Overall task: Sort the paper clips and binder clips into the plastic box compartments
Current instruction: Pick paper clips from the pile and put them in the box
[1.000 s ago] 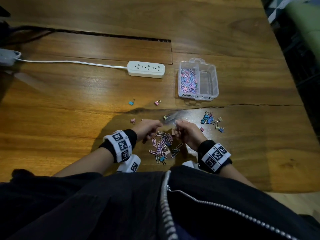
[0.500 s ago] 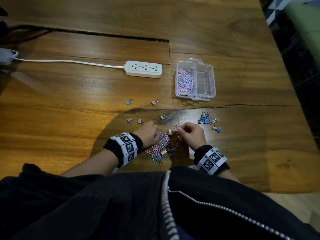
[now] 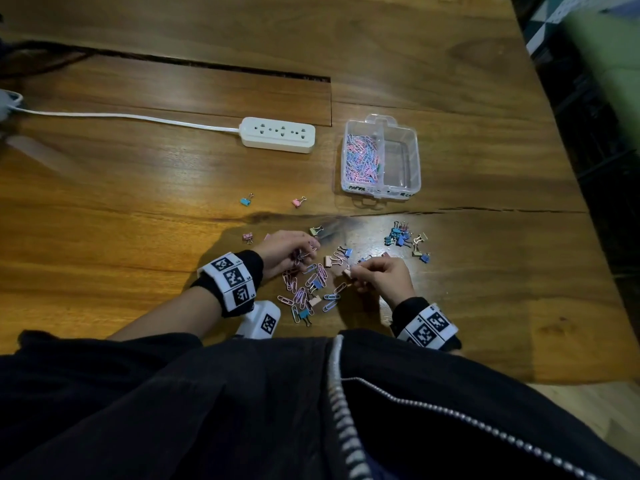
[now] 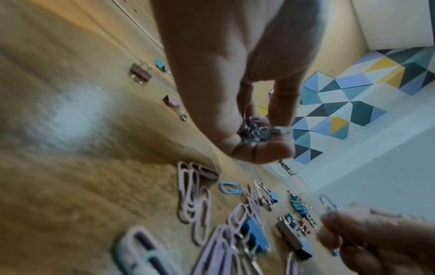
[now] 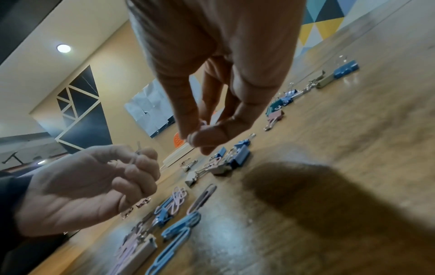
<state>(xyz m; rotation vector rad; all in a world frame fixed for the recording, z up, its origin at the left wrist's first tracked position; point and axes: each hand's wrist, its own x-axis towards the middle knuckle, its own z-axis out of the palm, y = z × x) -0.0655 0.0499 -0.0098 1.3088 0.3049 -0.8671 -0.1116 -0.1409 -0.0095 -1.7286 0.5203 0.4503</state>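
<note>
Lying between both hands, loose paper clips (image 3: 304,289); left hand (image 3: 284,251) cupped around a bunch, right hand (image 3: 381,278) pinching one; plastic box (image 3: 382,161) beyond, seen clearly from head only.

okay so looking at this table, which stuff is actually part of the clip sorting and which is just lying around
Part of the job:
plastic box
loose paper clips
binder clip pile
left hand, holding paper clips
right hand, pinching a paper clip

Just lying about:
power strip
white cable
</note>
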